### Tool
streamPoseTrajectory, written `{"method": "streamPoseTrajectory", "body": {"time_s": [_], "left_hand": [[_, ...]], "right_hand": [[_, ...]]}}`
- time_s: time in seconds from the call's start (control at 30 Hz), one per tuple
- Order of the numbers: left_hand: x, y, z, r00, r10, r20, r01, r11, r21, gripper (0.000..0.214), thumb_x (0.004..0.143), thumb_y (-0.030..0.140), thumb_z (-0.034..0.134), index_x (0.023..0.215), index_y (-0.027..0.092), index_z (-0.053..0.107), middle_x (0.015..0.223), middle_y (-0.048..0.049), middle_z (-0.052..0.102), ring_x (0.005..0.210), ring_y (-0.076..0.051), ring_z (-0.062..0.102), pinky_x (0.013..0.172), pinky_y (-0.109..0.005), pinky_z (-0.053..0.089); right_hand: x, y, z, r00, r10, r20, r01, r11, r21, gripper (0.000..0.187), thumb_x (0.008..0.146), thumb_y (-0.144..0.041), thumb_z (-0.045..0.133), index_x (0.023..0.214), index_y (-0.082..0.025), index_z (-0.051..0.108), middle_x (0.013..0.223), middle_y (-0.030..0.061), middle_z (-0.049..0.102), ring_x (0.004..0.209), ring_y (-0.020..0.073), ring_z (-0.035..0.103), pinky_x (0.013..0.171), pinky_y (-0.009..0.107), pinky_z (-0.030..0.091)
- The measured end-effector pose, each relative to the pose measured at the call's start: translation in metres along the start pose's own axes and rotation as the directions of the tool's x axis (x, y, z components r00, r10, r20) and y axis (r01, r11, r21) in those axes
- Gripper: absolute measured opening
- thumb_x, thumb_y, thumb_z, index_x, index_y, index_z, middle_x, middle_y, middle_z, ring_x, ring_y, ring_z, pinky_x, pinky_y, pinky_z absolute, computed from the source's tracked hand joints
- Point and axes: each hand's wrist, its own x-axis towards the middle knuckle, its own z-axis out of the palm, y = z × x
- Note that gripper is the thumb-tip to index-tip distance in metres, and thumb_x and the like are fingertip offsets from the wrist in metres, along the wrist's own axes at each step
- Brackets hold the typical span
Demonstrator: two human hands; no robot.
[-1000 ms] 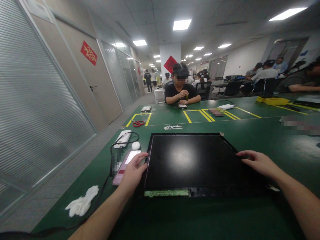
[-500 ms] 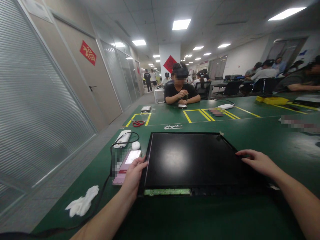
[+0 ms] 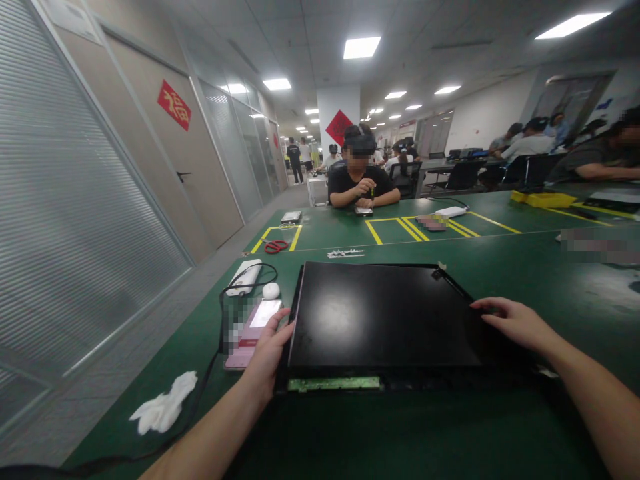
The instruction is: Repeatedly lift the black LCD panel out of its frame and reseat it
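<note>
A large black flat screen panel (image 3: 380, 313) lies on the green table (image 3: 540, 273), with a green circuit strip (image 3: 334, 384) showing along its near edge. My left hand (image 3: 267, 353) grips the panel's left edge, fingers curled round it. My right hand (image 3: 515, 322) rests on the panel's right edge, fingers stretched flat over the rim. The panel's far edge sits slightly raised above its dark frame.
Left of the panel lie a pink phone (image 3: 250, 328), a white power bank (image 3: 244, 276) with a black cable, a small white round object (image 3: 271, 290) and a white cloth (image 3: 164, 408). Red scissors (image 3: 277, 246) lie farther back. A person (image 3: 361, 181) sits across the table.
My left hand has slid down and curled round the panel's left edge. The panel has tilted up a little from its frame. My right hand has hardly moved.
</note>
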Motion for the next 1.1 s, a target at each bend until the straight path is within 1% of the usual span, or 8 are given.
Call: {"method": "streamPoseTrajectory", "body": {"time_s": [0.1,0.33,0.43,0.57,0.7,0.83,0.93,1.1], "left_hand": [[-0.002,0.002,0.002,0.999,0.002,0.042,-0.004,0.999,0.035,0.056,0.07,0.024,0.087,0.119,0.024,0.061,0.092,-0.0031,0.081,0.061,-0.021,0.076,0.052,-0.027,0.056],[-0.009,0.008,0.005,0.992,0.003,0.127,-0.018,0.993,0.117,0.051,0.074,0.031,0.084,0.122,0.022,0.07,0.106,-0.0055,0.082,0.093,-0.026,0.078,0.073,-0.03,0.06],[-0.009,0.011,0.006,0.985,-0.005,0.174,-0.02,0.99,0.142,0.053,0.072,0.026,0.081,0.124,0.022,0.072,0.107,-0.0047,0.082,0.099,-0.029,0.077,0.077,-0.031,0.06],[-0.008,0.013,0.006,0.975,-0.02,0.223,-0.003,0.995,0.101,0.051,0.068,0.016,0.073,0.118,0.019,0.076,0.107,-0.0055,0.082,0.104,-0.031,0.075,0.081,-0.033,0.06],[-0.009,0.013,0.008,0.969,0.015,0.249,-0.02,1.0,0.021,0.037,0.073,0.023,0.068,0.108,0.015,0.079,0.108,-0.0076,0.082,0.112,-0.033,0.072,0.093,-0.038,0.058],[-0.009,0.01,0.005,0.946,0.072,0.317,-0.089,0.995,0.039,0.038,0.077,0.038,0.076,0.108,0.016,0.08,0.114,-0.0093,0.08,0.122,-0.035,0.066,0.103,-0.041,0.052],[-0.008,0.006,0.001,0.94,0.092,0.329,-0.127,0.988,0.089,0.048,0.072,0.032,0.085,0.117,0.02,0.077,0.121,-0.0084,0.078,0.124,-0.035,0.066,0.104,-0.041,0.051],[-0.008,0.006,-0.002,0.941,0.097,0.323,-0.143,0.982,0.121,0.059,0.066,0.028,0.088,0.123,0.022,0.075,0.125,-0.0087,0.077,0.125,-0.036,0.065,0.105,-0.042,0.051]], "right_hand": [[0.001,0.001,0.0,0.997,0.016,0.071,-0.02,0.998,0.056,0.036,0.072,-0.038,0.061,0.1,-0.026,0.08,0.085,0.0051,0.077,0.073,0.0222,0.069,0.071,0.034,0.054],[0.001,0.003,0.002,0.998,0.003,0.058,-0.007,0.998,0.069,0.036,0.072,-0.039,0.061,0.101,-0.027,0.079,0.087,0.0051,0.076,0.074,0.0227,0.069,0.07,0.035,0.054],[0.001,0.003,0.002,0.998,0.003,0.056,-0.007,0.997,0.071,0.036,0.072,-0.039,0.061,0.101,-0.026,0.079,0.085,0.0054,0.076,0.073,0.0226,0.069,0.069,0.035,0.053],[0.0,0.001,0.003,0.999,0.016,0.052,-0.02,0.998,0.065,0.038,0.072,-0.04,0.06,0.102,-0.026,0.079,0.08,0.0052,0.074,0.069,0.0226,0.067,0.068,0.037,0.053],[-0.001,0.0,0.002,0.999,0.013,0.052,-0.017,0.997,0.074,0.04,0.07,-0.042,0.06,0.101,-0.026,0.079,0.087,0.0052,0.076,0.071,0.0223,0.067,0.071,0.037,0.053],[-0.001,0.0,0.003,0.999,0.008,0.046,-0.012,0.997,0.082,0.039,0.07,-0.042,0.06,0.1,-0.026,0.079,0.089,0.0052,0.076,0.072,0.0224,0.067,0.07,0.037,0.054],[-0.001,0.0,0.003,0.999,0.007,0.037,-0.01,0.997,0.081,0.038,0.069,-0.041,0.06,0.099,-0.026,0.079,0.092,0.0053,0.077,0.071,0.0216,0.067,0.069,0.036,0.054],[-0.001,-0.004,0.001,0.999,-0.019,0.031,0.017,0.998,0.059,0.038,0.068,-0.04,0.061,0.098,-0.027,0.079,0.09,0.0044,0.076,0.072,0.0218,0.067,0.074,0.037,0.054]]}}
